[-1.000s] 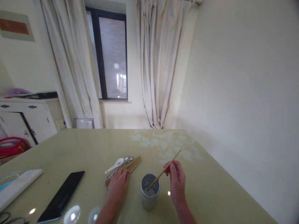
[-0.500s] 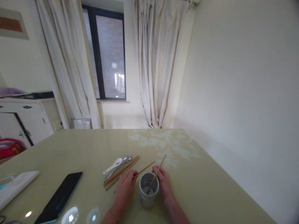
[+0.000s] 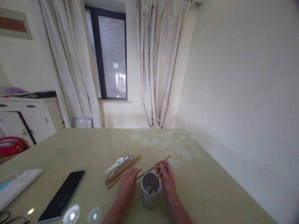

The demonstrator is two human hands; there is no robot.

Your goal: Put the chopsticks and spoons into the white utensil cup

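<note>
A grey utensil cup (image 3: 149,200) stands on the table between my hands, with one chopstick (image 3: 154,183) leaning in it. My left hand (image 3: 128,183), left of the cup, pinches the near end of another chopstick (image 3: 147,171), which slants across behind the rim. At its far end, the fingers of my right hand (image 3: 167,179) close around that chopstick, near the top of the leaning one. Left of my left hand lies a bundle of several chopsticks (image 3: 123,169). Beside the bundle are metal spoons (image 3: 127,159) and a white soup spoon (image 3: 116,164).
A black phone (image 3: 62,194) lies at the left of the table (image 3: 210,193). Farther left are a white flat object (image 3: 22,185) and a dark cable-like loop (image 3: 15,219). The right wall (image 3: 245,93) runs alongside the table.
My right hand has moved up to the far end of the chopstick and now grips it. My left hand still holds the near end. The view has shifted slightly.
</note>
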